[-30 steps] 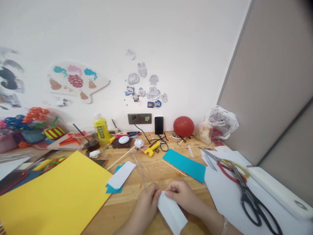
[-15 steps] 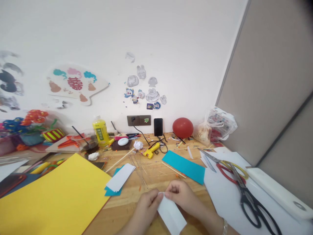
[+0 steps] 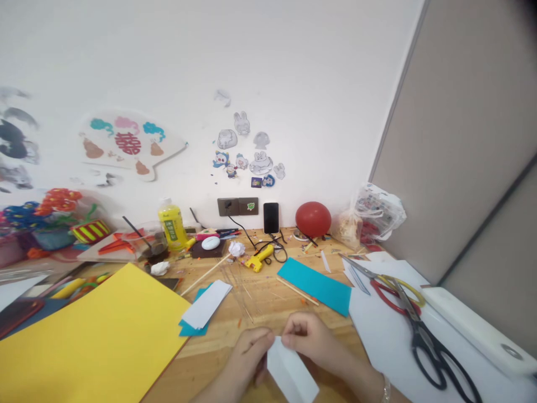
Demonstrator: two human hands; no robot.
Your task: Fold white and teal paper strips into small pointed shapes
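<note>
A strip of white paper (image 3: 292, 370) with a lengthwise crease slants between my hands, its near end low in the view. My left hand (image 3: 250, 354) pinches the far left corner between thumb and fingers. At the far right corner, my right hand (image 3: 308, 338) is closed with thumb and bent forefinger on the edge. Beyond my left hand lies a stack of white strips (image 3: 208, 304) on top of blue paper (image 3: 193, 329). A blue paper strip (image 3: 315, 286) rests beyond my right hand, with a thin wooden stick (image 3: 297, 291) along its near edge.
A yellow sheet (image 3: 100, 336) covers the left of the wooden table. To the right, scissors (image 3: 423, 336) lie on white sheets (image 3: 377, 347) beside a long white device (image 3: 478, 330). Farther back are a yellow glue gun (image 3: 260, 258), a bottle (image 3: 172, 225), a phone (image 3: 271, 218) and a red balloon (image 3: 313, 219).
My left hand has shifted slightly left and toward me, its fingers now partly under the paper. The strip's far end has come a little nearer. My right hand has barely moved.
</note>
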